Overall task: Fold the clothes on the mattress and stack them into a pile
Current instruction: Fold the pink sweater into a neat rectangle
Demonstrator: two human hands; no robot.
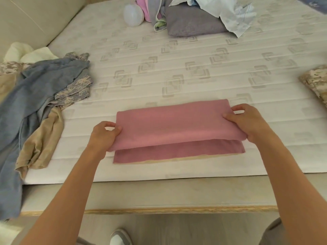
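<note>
A pink garment (178, 126) lies folded into a long rectangle near the front edge of the white quilted mattress (159, 68). Its upper layer is doubled over a darker lower layer, and a thin beige strip shows under the front edge. My left hand (104, 133) pinches the left end of the upper layer. At the right end, my right hand (247, 121) grips the fold with the thumb on top. Unfolded clothes lie in a heap at the left (35, 96): a grey-blue piece, camouflage pieces and a tan piece.
A second heap (194, 16) sits at the back: grey, pink and pale blue cloth beside a translucent plastic container (133, 14). A folded camouflage piece (316, 82) lies at the right edge. The bed frame's beige border (177, 193) runs along the front.
</note>
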